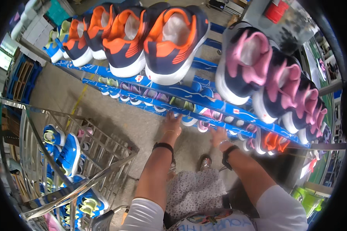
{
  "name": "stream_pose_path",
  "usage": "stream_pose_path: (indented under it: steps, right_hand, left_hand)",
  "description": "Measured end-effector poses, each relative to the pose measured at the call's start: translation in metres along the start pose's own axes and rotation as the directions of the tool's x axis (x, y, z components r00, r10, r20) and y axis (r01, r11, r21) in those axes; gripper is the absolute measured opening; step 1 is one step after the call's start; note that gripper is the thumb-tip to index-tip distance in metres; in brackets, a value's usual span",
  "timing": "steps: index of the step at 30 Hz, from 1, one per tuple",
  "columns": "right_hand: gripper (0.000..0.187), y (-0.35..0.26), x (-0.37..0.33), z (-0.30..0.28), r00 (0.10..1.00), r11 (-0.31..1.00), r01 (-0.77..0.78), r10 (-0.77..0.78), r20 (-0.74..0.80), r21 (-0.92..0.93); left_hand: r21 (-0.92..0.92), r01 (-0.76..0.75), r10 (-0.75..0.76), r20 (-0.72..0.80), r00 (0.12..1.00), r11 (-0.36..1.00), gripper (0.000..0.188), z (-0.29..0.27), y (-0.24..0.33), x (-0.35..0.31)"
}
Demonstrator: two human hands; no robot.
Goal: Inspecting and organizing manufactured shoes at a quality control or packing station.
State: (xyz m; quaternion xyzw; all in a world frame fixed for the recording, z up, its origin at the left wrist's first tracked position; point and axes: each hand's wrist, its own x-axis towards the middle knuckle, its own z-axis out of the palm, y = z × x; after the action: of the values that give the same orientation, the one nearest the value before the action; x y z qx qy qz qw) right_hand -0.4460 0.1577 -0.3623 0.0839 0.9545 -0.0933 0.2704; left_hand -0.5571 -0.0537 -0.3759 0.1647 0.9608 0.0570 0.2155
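Observation:
My left hand (pixel 172 125) reaches up to the lower blue rail (pixel 150 98), fingers apart at its edge, below a row of small shoes. Nothing shows in it. To its right, my right hand (pixel 219 135), slightly blurred, is by the same rail with its fingers apart, just under a pink and green shoe (pixel 205 122). Whether either hand touches a shoe or only the rail is hard to see. On the upper tier above my hands stand dark navy shoes with orange linings (pixel 173 42) and black shoes with pink linings (pixel 247 63).
At left stands a metal wire rack (pixel 104 154) holding blue shoes with lime linings (pixel 69 154). Stacked blue and wooden pallets (pixel 23 82) are by the far left wall. A red bucket (pixel 276 11) is at the far right, a bright green bin (pixel 307 200) at lower right.

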Motion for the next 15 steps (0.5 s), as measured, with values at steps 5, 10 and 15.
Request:
stream_pose_path:
  steps: [5, 10, 15]
  right_hand:
    - [0.066, -0.021, 0.046, 0.01, 1.0, 0.996, 0.012, -0.01, 0.027, -0.088]
    - [0.05, 0.007, 0.079, 0.048, 0.973, 0.98, 0.008, -0.053, -0.223, -0.197]
    - [0.042, 0.024, 0.093, 0.055, 0.966, 0.983, 0.145, -0.166, -0.198, -0.116]
  left_hand:
    - [0.081, -0.01, 0.01, -0.001, 1.0, 0.997, 0.066, 0.021, -0.011, 0.048]
    - [-0.067, -0.102, 0.115, 0.238, 0.964, 0.993, 0.075, 0.0, 0.001, 0.066]
    - [-0.277, -0.288, 0.328, 0.108, 0.939, 0.917, 0.066, 0.012, -0.013, 0.04]
